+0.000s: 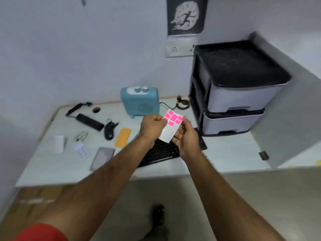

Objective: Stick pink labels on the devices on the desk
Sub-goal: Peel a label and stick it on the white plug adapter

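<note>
We hold the label sheet (171, 126) over the keyboard (159, 152), above the middle of the desk (225, 153). The right hand (186, 136) supports the white sheet from beneath and behind, its fingers curled around the lower right edge. The left hand (152, 126) grips the upper left edge, thumb and forefinger pressed together at a pink label (167, 116) near that edge. Whether the label's corner has lifted we cannot tell (the frame is blurred there).

We judge the step in hand to be peeling a label off the sheet. Several pink labels remain on the sheet's upper part. No pink shows on any device in view, so the sticking appears not yet begun here.

Candidate devices lie well apart across the desk:

- the blue speaker (140, 103) at the back, just beyond the sheet;
- the black remote (90, 121) and the mouse (109, 132) to the left;
- the phone (102, 158) near the front edge;
- the small white remote (81, 150) beside the phone;
- the keyboard beneath our hands.

The next move calls for a clean peel with the left fingertips while the right hand keeps the sheet taut. We then carry the label, adhesive side clear of the fingers, to a flat face of one device and press it down. The speaker and keyboard are nearest.
</note>
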